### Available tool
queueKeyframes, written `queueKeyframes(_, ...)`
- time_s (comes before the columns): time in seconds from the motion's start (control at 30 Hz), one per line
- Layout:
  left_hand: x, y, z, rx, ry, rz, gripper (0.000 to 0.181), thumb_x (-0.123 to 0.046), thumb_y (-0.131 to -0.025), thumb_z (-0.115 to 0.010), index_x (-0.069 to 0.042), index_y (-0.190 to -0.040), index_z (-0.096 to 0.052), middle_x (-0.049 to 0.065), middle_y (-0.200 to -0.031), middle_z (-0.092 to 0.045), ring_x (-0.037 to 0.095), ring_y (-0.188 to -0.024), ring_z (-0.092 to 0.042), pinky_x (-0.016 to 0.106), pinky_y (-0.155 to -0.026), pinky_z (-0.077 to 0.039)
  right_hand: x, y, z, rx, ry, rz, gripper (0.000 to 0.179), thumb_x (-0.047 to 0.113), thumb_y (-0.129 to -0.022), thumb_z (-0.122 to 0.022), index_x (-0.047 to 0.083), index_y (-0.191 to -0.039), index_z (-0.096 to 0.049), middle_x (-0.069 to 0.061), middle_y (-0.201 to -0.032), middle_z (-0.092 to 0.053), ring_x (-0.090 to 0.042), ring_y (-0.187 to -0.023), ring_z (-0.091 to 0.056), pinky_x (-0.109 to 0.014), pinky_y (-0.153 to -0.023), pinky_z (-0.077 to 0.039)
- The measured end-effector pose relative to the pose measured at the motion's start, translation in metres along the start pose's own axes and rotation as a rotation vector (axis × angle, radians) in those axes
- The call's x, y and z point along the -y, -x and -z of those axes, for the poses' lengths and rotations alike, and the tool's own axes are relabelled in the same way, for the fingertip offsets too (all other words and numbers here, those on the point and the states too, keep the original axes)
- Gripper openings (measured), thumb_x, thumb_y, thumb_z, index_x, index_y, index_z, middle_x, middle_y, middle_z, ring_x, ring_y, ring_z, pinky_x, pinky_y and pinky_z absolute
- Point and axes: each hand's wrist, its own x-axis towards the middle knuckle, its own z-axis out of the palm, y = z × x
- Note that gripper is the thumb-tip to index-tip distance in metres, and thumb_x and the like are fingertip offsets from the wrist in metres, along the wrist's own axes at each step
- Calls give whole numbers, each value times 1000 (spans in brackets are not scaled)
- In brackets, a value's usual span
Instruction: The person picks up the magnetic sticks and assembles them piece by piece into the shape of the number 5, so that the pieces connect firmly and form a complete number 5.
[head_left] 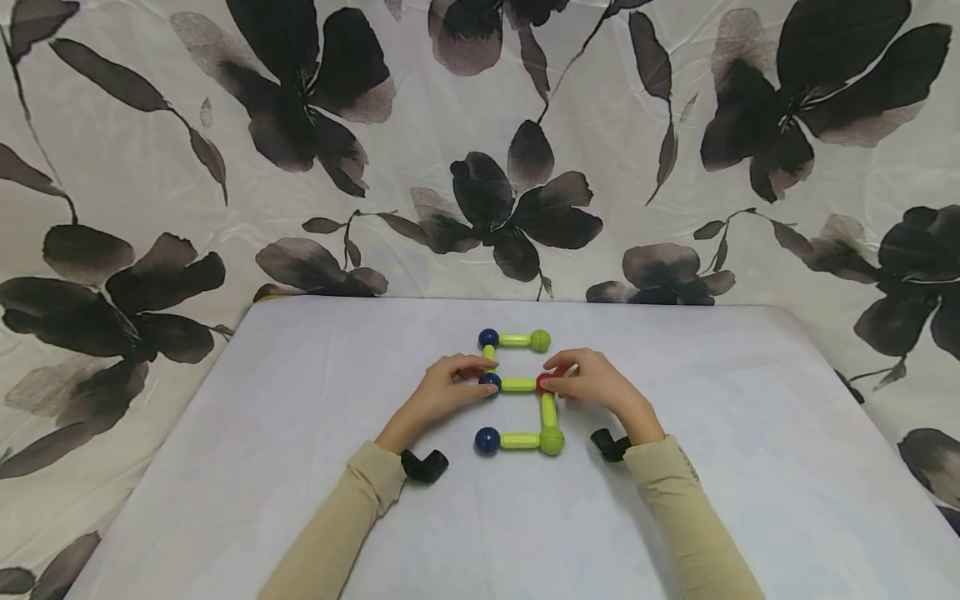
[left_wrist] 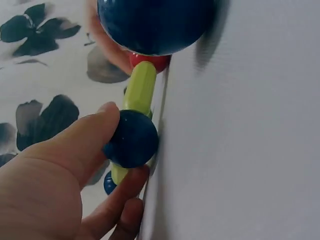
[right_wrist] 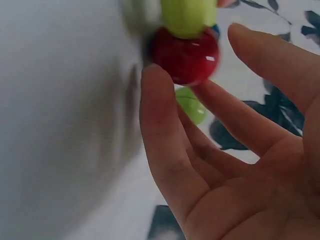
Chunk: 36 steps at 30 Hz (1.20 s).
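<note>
A flat figure of yellow-green rods and coloured balls, like a magnetic stick-and-ball toy, lies on the table. My left hand pinches the middle blue ball between thumb and finger. At the other end of the middle rod, my right hand holds the red ball with its fingertips. Farther back, a blue ball joins a rod that ends in a green ball. Nearest the person are another green ball and a blue ball, joined by a rod.
The white tabletop spreads around the figure. A black strap piece sits at the left wrist and another at the right. Behind the table hangs a cloth printed with dark flowers.
</note>
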Motion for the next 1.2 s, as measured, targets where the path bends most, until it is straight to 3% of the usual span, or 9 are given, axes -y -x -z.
queueKeyframes(0.1, 4, 1, -4, -24, -41, -41, 31, -27, -86, -79, -20, -116, -74, -7, -106, -69, 16, -100, -53, 38, -89, -38, -8, -2, -4, 17, -71, -33, 32, 15, -91, -71, -2, -118, -68, -11, -101, -70, -18, -73, -65, -31, -65, -54)
queueKeyframes(0.23, 2, 2, -7, -55, -74, -74, 28, -28, -86, -80, -22, -113, -76, -9, -101, -69, 16, -95, -52, 38, -87, -34, -12, 2, -5, 0, -144, -11, 28, 12, -91, -71, -3, -115, -69, -12, -103, -71, -18, -76, -66, -32, -68, -55)
queueKeyframes(1.03, 5, 2, -7, -55, -78, -65, 28, -29, -88, -77, -23, -115, -75, -9, -103, -67, 17, -98, -52, 43, -91, -30, -17, 1, -10, -43, -184, -1, 34, 14, -89, -74, -3, -117, -68, -12, -103, -71, -17, -81, -67, -32, -72, -55)
queueKeyframes(1.2, 7, 2, -5, -55, -44, -50, 32, -27, -88, -78, -19, -119, -73, -3, -108, -65, 17, -101, -55, 40, -91, -40, -17, 4, -7, -59, -149, 12, 34, 17, -91, -72, -1, -120, -67, -12, -104, -70, -20, -80, -68, -33, -71, -54)
